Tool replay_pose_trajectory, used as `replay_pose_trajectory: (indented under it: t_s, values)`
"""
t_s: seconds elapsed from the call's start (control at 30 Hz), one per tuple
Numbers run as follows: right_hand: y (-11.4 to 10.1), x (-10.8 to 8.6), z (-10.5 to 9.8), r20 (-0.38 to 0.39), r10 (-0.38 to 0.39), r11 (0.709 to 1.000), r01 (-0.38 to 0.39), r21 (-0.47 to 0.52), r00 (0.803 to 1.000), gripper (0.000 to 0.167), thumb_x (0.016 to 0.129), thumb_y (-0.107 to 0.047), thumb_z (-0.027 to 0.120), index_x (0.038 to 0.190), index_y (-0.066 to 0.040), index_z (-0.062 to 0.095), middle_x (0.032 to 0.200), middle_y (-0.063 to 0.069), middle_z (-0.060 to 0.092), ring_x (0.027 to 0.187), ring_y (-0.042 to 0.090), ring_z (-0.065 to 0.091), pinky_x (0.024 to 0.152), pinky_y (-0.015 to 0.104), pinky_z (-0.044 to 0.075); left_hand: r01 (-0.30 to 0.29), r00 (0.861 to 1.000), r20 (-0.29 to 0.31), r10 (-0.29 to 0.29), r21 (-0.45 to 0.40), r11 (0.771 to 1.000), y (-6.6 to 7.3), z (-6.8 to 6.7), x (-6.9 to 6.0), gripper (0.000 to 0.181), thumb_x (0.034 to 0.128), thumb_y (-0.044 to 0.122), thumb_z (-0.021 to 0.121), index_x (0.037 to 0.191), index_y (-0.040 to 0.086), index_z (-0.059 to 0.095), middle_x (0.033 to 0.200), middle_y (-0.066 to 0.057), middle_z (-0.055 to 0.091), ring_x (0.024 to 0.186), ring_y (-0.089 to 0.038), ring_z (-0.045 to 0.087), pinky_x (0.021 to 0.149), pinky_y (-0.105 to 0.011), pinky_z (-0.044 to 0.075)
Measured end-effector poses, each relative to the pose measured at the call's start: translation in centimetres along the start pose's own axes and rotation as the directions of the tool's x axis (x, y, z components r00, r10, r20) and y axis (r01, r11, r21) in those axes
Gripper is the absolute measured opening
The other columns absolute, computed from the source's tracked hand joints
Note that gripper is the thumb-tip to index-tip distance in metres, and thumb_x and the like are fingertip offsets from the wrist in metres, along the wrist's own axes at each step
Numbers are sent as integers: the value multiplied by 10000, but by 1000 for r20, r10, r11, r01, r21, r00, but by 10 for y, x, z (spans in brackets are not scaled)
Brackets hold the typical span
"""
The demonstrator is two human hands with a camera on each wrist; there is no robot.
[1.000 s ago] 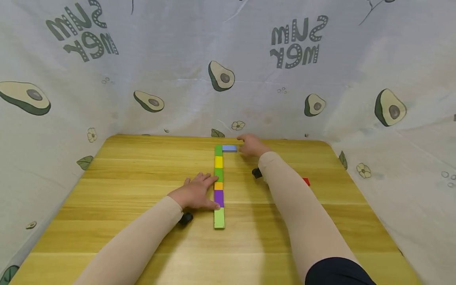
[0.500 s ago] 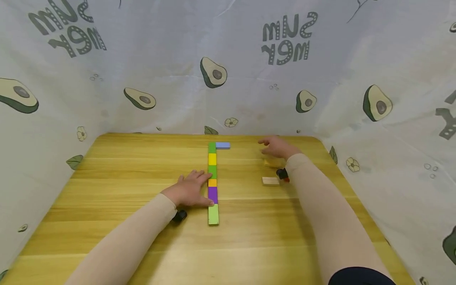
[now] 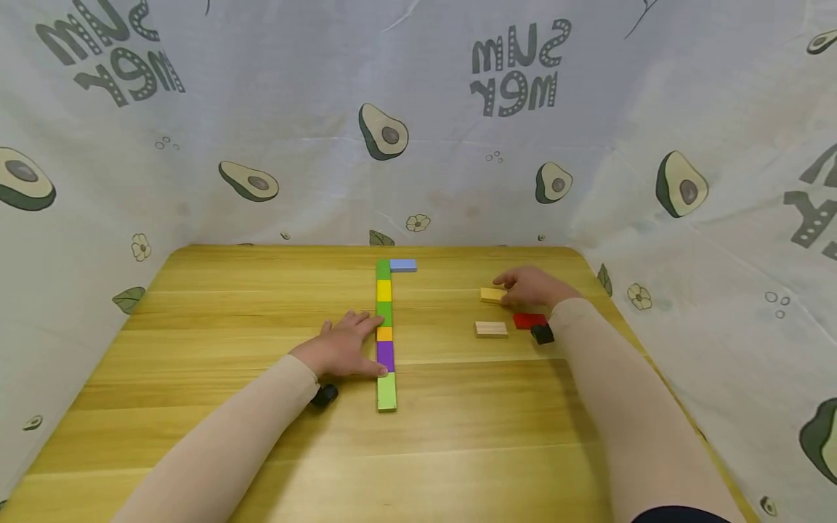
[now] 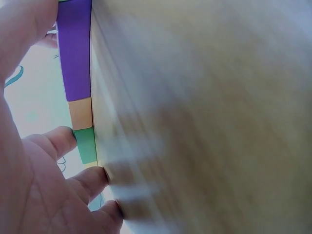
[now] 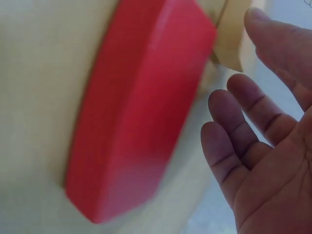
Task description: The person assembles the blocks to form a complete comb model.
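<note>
A straight column of coloured blocks runs toward the viewer: green, yellow, green, orange, a purple block point(image 3: 386, 356) and a light green one point(image 3: 386, 392). A blue block point(image 3: 402, 266) lies sideways against its far end. My left hand point(image 3: 341, 349) lies along the column's left side, spread fingers and thumb touching it; the left wrist view shows the purple block point(image 4: 75, 51) beside that hand. My right hand point(image 3: 532, 287) is at a pale yellow block point(image 3: 492, 296), fingers slightly bent and no grip visible. In the right wrist view a red block point(image 5: 141, 112) is near its fingers.
A plain wooden block point(image 3: 490, 330) lies in front of the pale yellow one, with the red block point(image 3: 528, 321) to its right, partly behind the black wrist camera point(image 3: 542, 333). A printed curtain point(image 3: 458, 160) stands behind the wooden table point(image 3: 418, 450).
My right hand has moved right, away from the blue block, and come down by the pale yellow block. The left hand has stayed at the column. The head view has shifted slightly.
</note>
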State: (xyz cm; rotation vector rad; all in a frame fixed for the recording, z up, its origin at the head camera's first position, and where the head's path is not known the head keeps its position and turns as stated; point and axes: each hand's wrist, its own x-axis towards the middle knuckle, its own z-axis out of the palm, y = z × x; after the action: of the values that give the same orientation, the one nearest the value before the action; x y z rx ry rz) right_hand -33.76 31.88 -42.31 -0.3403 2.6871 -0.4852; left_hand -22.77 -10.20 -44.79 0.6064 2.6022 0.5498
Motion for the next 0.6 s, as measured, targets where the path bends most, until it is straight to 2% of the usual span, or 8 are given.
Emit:
replay_pose_trajectory:
  t_s: [0.27, 0.5, 0.6]
  values:
    - [6, -2, 5, -30, 0, 1000, 0, -23, 1000, 442, 984, -159, 719, 1387, 13, 657, 1311, 238, 665, 1137, 338, 609, 1064, 559, 502, -9, 1000, -2, 9, -1, 1000, 0, 0, 0, 1047, 861, 619, 792, 1685, 231, 276, 1761, -135, 207, 1640, -427, 106, 1249, -758, 88]
    - [3, -4, 8, -48, 4, 1000, -5, -22, 999, 430, 986, -135, 708, 1379, 30, 659, 1317, 247, 666, 1171, 354, 621, 1070, 559, 501, -5, 1000, -5, 5, -9, 1000, 2, 0, 0, 1046, 857, 602, 801, 1684, 226, 283, 1761, -131, 212, 1643, -420, 100, 1253, -753, 83]
    - [1, -4, 11, -55, 3, 1000, -4, -2, 998, 425, 982, -129, 709, 1371, 35, 661, 1298, 246, 668, 1139, 346, 616, 1057, 556, 502, 4, 1000, -8, -4, -7, 1000, 1, 0, -1, 1042, 856, 605, 801, 1683, 233, 286, 1761, -122, 214, 1644, -412, 100, 1257, -746, 80]
